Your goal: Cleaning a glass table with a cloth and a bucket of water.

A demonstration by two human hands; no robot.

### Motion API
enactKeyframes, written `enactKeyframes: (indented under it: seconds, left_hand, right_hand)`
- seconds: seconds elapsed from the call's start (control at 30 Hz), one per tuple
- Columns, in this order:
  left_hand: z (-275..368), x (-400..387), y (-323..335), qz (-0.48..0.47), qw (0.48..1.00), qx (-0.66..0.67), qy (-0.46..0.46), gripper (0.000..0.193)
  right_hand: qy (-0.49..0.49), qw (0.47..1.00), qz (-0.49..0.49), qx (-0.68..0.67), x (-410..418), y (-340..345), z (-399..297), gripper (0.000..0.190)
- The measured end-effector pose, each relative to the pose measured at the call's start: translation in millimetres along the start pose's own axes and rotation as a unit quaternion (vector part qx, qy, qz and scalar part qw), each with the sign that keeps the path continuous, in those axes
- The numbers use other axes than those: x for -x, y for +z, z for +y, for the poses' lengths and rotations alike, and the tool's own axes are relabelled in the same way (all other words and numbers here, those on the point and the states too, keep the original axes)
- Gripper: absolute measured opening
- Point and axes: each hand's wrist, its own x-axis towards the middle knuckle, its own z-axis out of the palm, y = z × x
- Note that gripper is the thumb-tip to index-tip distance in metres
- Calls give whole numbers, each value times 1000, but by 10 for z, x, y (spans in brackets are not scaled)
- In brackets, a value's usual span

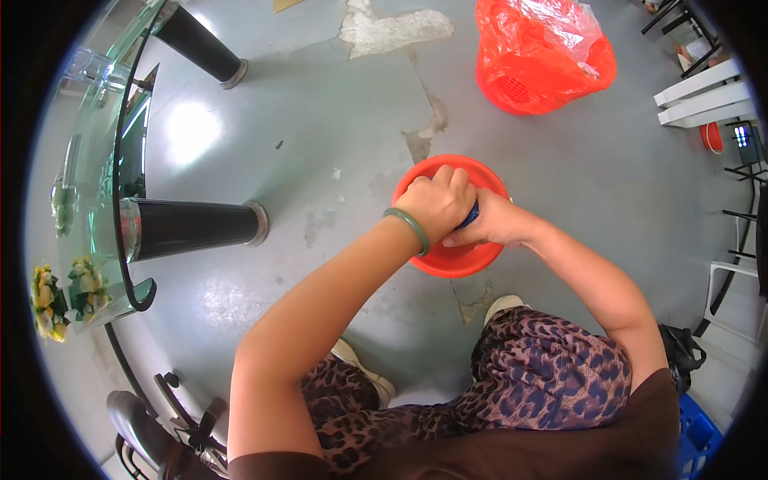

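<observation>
Both hands are over a red plastic basin (451,267) on the floor. My left hand (437,201), with a green bangle at its wrist, is closed on a dark blue cloth (469,217). My right hand (495,221) grips the same cloth from the other side, its thumb low over the basin. The fingers hide most of the cloth, so its shape and size cannot be told. What lies at the bottom of the basin is largely covered by the hands.
A red basket (513,90) lined with a plastic bag stands beyond the basin. On the left is a glass table (90,180) with thick black legs (198,228). A black chair (135,414) is at lower left, white stool legs (702,99) at upper right, a black bag (681,354) at lower right.
</observation>
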Motion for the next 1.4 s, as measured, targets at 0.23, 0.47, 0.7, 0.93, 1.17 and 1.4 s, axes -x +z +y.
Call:
enactKeyframes:
  seconds: [0.23, 0.47, 0.7, 0.93, 1.17, 1.4]
  left_hand:
    - [71, 13, 102, -101, 993, 3, -58, 17]
    - [15, 83, -112, -8, 992, 115, -52, 54]
    - [-189, -19, -198, 196, 972, 62, 113, 53]
    - [-125, -30, -207, 81, 995, 20, 55, 36]
    - [-35, -82, -161, -97, 991, 96, -4, 20]
    - [38, -87, -148, -304, 924, 204, -113, 17]
  right_hand:
    - [70, 990, 59, 109, -82, 78, 213, 23]
    - [75, 995, 55, -46, 49, -2, -144, 21]
    - [152, 934, -164, -277, 133, -196, -184, 8]
    - [108, 991, -55, -61, 109, -154, -270, 19]
    - [64, 991, 41, 109, 33, 11, -50, 27]
    - [-22, 928, 141, 344, 30, 136, 82, 42]
